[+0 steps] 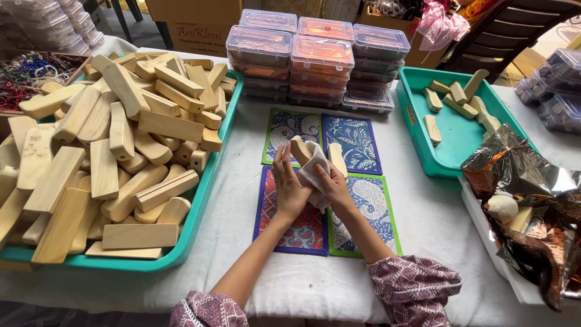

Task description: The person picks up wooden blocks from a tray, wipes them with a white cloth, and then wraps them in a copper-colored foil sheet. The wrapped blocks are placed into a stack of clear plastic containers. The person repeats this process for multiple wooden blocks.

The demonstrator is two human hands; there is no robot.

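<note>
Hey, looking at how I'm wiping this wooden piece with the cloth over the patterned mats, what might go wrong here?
1. The left hand and right hand hold the pale wooden block in the white cloth above the table; it might slip onto the patterned mats.
2. The heaped pale wooden blocks rise above the large teal tray rim; a nudge may spill some.

Both forearms reached toward twelve o'clock; the left hand point(289, 184) and right hand point(331, 184) met, fingers point(282, 158) curled closed.
</note>
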